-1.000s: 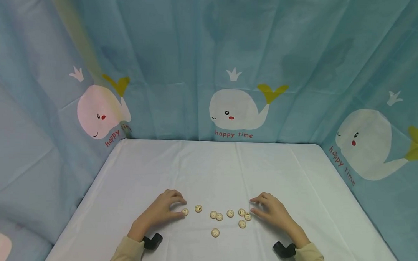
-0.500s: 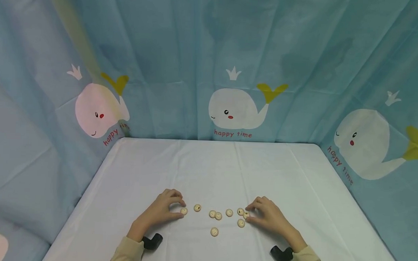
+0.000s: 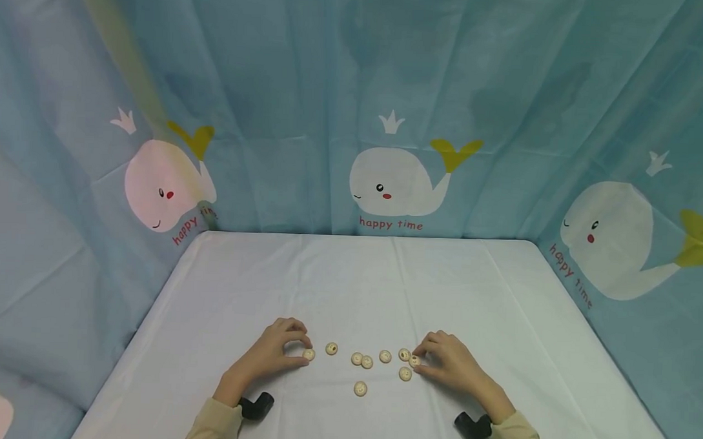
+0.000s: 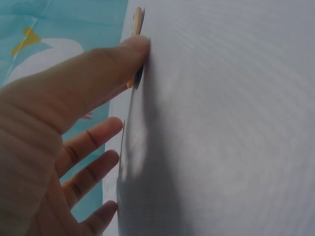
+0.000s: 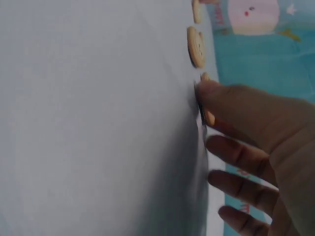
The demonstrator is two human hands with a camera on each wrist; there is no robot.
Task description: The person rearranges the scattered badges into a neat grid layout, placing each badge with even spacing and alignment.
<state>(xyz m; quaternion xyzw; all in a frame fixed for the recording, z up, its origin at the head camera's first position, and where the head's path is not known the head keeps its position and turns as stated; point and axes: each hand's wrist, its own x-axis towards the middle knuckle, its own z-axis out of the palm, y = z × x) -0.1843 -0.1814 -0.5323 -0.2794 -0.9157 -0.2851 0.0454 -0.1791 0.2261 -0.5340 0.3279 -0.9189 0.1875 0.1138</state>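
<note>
My left hand pinches a round wooden button between thumb and forefinger at the left end of a loose row. In the left wrist view the thumb covers the middle of that button, and the other fingers are spread. At the row's right end my right hand has thumb and forefinger on opposite edges of another wooden button. The right wrist view shows the thumb partly hiding this button, low at the cloth. One button lies beside it, and another lies nearer me.
Between the hands several more buttons lie flat on the white tablecloth, among them a close pair. A single button sits closest to me. Blue curtains with printed whales surround the table's far side and flanks.
My right hand has moved left, and its thumb and forefinger have closed about the rightmost button. My left hand stays at its button. The view has shifted slightly.
</note>
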